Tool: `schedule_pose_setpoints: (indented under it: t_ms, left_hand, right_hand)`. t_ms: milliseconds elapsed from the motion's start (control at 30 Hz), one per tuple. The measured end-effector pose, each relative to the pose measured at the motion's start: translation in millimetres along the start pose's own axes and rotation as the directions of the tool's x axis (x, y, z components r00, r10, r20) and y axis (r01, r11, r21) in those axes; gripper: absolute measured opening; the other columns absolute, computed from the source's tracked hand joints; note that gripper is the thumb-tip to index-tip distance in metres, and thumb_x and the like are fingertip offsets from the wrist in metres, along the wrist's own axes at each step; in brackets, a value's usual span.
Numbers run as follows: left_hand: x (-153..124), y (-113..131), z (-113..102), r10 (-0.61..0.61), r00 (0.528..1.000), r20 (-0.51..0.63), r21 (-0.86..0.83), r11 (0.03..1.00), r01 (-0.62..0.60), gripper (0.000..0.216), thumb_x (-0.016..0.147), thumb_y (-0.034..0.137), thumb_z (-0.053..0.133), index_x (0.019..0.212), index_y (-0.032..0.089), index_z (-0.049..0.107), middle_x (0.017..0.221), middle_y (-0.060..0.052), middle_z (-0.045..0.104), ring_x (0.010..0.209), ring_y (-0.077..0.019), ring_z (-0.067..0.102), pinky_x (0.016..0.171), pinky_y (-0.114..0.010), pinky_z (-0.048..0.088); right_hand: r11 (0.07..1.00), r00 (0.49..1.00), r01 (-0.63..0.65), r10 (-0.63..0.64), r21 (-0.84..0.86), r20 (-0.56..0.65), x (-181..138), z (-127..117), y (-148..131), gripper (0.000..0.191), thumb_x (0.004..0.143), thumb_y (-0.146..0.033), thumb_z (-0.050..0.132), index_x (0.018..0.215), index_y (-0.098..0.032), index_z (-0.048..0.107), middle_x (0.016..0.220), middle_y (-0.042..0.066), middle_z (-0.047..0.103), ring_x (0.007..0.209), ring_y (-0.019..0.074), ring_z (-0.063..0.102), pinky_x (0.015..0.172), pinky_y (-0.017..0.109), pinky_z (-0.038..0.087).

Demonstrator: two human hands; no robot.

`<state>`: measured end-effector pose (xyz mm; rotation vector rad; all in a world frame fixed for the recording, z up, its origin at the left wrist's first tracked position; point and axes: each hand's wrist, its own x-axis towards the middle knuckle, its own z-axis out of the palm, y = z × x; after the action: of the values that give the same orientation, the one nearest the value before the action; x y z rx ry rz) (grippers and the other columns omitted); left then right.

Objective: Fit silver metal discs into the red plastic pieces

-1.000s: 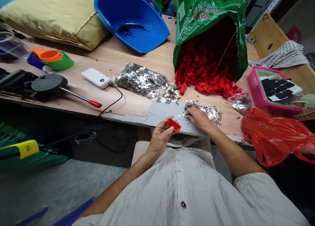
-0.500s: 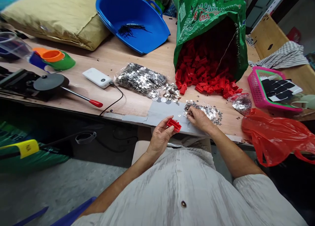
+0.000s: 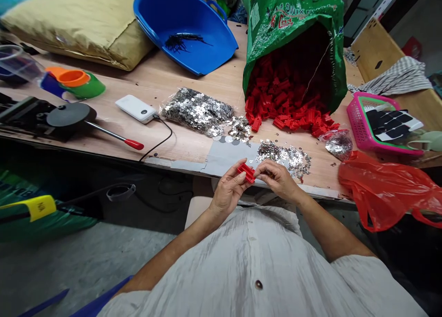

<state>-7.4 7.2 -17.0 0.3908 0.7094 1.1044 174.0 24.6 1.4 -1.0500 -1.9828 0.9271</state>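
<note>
Between the thumb and fingers of my left hand (image 3: 228, 190) is a small red plastic housing (image 3: 246, 172), its hollow side facing up. My right hand (image 3: 276, 179) is pinched closed at the right end of that housing; whatever its fingertips hold is too small to make out. Just beyond my right hand lies a loose pile of small shiny metal pieces (image 3: 293, 158), partly on a grey sheet (image 3: 221, 156) at the table's front edge. More red housings (image 3: 286, 105) spill from an open green sack (image 3: 293, 36) farther back.
A clear bag of metal pieces (image 3: 196, 110) lies behind the grey sheet, beside a white power bank (image 3: 136, 108). At left stands a hand press (image 3: 72, 117) with a red-tipped lever. A blue basin (image 3: 207, 54), a pink basket (image 3: 357, 123) and a red plastic bag (image 3: 390, 188) surround the work area.
My right hand has come from the metal pile leftward and nearer to me, and its fingertips now meet the red housing. My left hand has shifted slightly, still holding the housing.
</note>
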Motion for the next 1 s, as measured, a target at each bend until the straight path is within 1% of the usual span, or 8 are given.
schedule_pose_setpoints:
  t_ms: [267,367,467,600,667,733,833,1000]
  left_hand:
    - [-2.3,2.7,2.5,0.057,0.996,0.062,0.132,0.989,-0.064,0.043,0.074,0.022,0.076,0.116,0.023,0.070,0.102,-0.006,0.073,0.092,-0.0174,0.066,0.084,-0.029,0.051]
    - [-2.4,1.5,1.8,0.065,0.995,0.078,0.169,0.983,-0.078,0.045,0.073,0.022,0.077,0.117,0.023,0.069,0.100,-0.005,0.073,0.094,-0.0183,0.066,0.086,-0.030,0.050]
    - [0.5,-0.2,-2.9,0.092,0.990,0.108,0.224,0.968,-0.114,0.045,0.073,0.021,0.077,0.117,0.023,0.067,0.101,-0.004,0.073,0.091,-0.0171,0.067,0.086,-0.030,0.051]
    - [10.4,1.3,-12.8,0.173,0.968,0.181,0.373,0.899,-0.230,0.040,0.070,0.019,0.080,0.106,0.021,0.065,0.111,-0.006,0.070,0.094,-0.0173,0.067,0.088,-0.031,0.052]
    - [15.7,3.6,-16.3,0.184,0.961,0.209,0.413,0.874,-0.257,0.037,0.068,0.018,0.081,0.100,0.019,0.063,0.109,-0.006,0.070,0.093,-0.0167,0.067,0.087,-0.030,0.052]
    - [19.4,5.6,-17.7,0.154,0.963,0.220,0.396,0.888,-0.233,0.037,0.069,0.017,0.081,0.100,0.019,0.060,0.105,-0.006,0.071,0.089,-0.0158,0.067,0.083,-0.029,0.053]
    - [20.4,6.0,-16.8,0.099,0.969,0.225,0.351,0.920,-0.176,0.040,0.070,0.016,0.080,0.103,0.021,0.059,0.106,-0.005,0.071,0.088,-0.0158,0.067,0.081,-0.029,0.053]
    - [16.1,1.4,-15.0,0.071,0.962,0.264,0.343,0.925,-0.162,0.040,0.071,0.015,0.079,0.107,0.020,0.061,0.106,-0.005,0.071,0.092,-0.0156,0.067,0.086,-0.029,0.051]
  right_hand:
    - [0.998,0.992,0.059,-0.062,0.035,0.109,-4.0,-9.8,1.1,0.011,0.094,-0.025,0.055,0.097,-0.025,0.066,0.093,0.005,0.065,0.089,0.0177,0.060,0.080,0.033,0.049]
    - [0.998,0.995,-0.029,0.023,0.056,0.101,-7.4,-10.8,0.2,0.011,0.092,-0.029,0.059,0.101,-0.025,0.064,0.095,0.004,0.065,0.082,0.0159,0.059,0.073,0.030,0.048]
    - [0.988,0.987,-0.144,0.139,0.058,0.081,-13.7,-10.3,3.7,0.024,0.092,-0.031,0.058,0.116,-0.025,0.058,0.098,0.003,0.062,0.076,0.0139,0.055,0.068,0.027,0.046]
    - [0.988,0.986,-0.153,0.154,-0.013,0.057,-21.6,-7.7,13.2,0.034,0.098,-0.029,0.044,0.132,-0.025,0.049,0.110,0.007,0.056,0.096,0.0174,0.055,0.088,0.033,0.045]
    - [0.988,0.988,-0.144,0.147,-0.057,0.037,-23.8,-4.6,16.7,0.031,0.099,-0.028,0.041,0.127,-0.025,0.054,0.108,0.007,0.054,0.103,0.0193,0.053,0.092,0.036,0.043]
    - [0.985,0.988,-0.155,0.157,-0.075,0.009,-24.3,-0.7,17.9,0.025,0.097,-0.029,0.045,0.119,-0.025,0.058,0.100,0.006,0.054,0.095,0.0193,0.054,0.086,0.034,0.045]
    - [0.982,0.983,-0.184,0.183,-0.040,-0.024,-22.3,4.5,16.2,0.020,0.093,-0.030,0.054,0.111,-0.024,0.056,0.088,0.002,0.054,0.080,0.0168,0.053,0.074,0.030,0.044]
    - [0.971,0.973,-0.229,0.231,0.061,-0.019,-16.8,7.0,13.5,0.013,0.090,-0.031,0.056,0.099,-0.023,0.051,0.080,-0.002,0.053,0.071,0.0138,0.050,0.067,0.026,0.041]
